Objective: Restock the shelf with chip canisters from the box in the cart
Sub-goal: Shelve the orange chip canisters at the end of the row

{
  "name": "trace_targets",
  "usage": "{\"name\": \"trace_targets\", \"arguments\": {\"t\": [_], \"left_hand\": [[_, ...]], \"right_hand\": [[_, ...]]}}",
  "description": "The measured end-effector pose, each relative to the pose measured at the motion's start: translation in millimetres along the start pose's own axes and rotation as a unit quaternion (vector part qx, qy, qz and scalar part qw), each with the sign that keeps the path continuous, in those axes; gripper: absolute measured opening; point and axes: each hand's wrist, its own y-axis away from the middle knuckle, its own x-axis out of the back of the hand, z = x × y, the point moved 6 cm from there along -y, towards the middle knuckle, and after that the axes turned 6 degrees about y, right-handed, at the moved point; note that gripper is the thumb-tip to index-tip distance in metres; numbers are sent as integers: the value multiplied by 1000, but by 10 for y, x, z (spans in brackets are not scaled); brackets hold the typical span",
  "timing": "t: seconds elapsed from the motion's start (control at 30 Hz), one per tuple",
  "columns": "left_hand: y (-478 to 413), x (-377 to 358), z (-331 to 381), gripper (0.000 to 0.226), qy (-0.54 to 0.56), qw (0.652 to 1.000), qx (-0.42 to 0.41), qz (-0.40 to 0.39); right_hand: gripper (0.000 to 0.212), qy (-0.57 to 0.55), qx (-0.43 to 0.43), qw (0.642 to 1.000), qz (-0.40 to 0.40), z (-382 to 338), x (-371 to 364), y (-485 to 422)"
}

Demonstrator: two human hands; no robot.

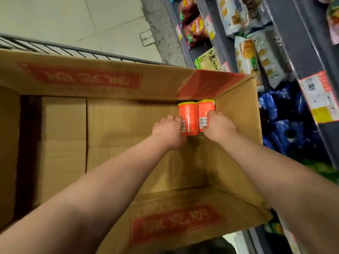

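A pale tiled floor [73, 19] fills the view toward 11 o'clock, and a dark shelf [302, 43] stocked with snack bags [194, 28] runs down the side from 1 to 4 o'clock. A wire cart [55, 47] carries a large open cardboard box [128, 125].

Two orange chip cans lie side by side, touching, in the box's corner at about 1 o'clock, their yellow caps tucked under the far flap. The left hand [168, 131] is wrapped round the left can [188, 114]. The right hand [218, 125] grasps the right can [205, 110], which lies hard against the box wall.

The likely trouble is in the lift. The caps may catch on the overhanging flap if the cans come straight up, so they probably need drawing back toward 6 o'clock first. Each smooth can has only a single hand on its lower end, so either could slip and drop back.
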Motion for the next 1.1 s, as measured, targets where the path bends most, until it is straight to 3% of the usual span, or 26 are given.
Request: {"name": "trace_targets", "arguments": {"t": [0.23,0.43,0.53,0.67,0.87,1.1], "left_hand": [[-362,-158,-85,78,175,981,82,-9],[-458,-322,-166,78,311,942,122,10],[-478,-361,-217,78,355,923,147,28],[-475,-416,-290,85,374,909,182,39],[-387,-474,-347,85,407,893,190,38],[47,-375,-336,80,435,883,166,60]], "right_hand": [[77,-101,-78,992,-4,23,-176,-230],[60,-142,-71,986,45,-29,-224,-215],[65,-219,-65,972,55,-2,-308,-206],[79,-260,-101,960,27,35,-433,-263],[77,-383,-143,911,-55,21,-671,-247],[82,-379,-163,910,-51,-7,-601,179]]}}
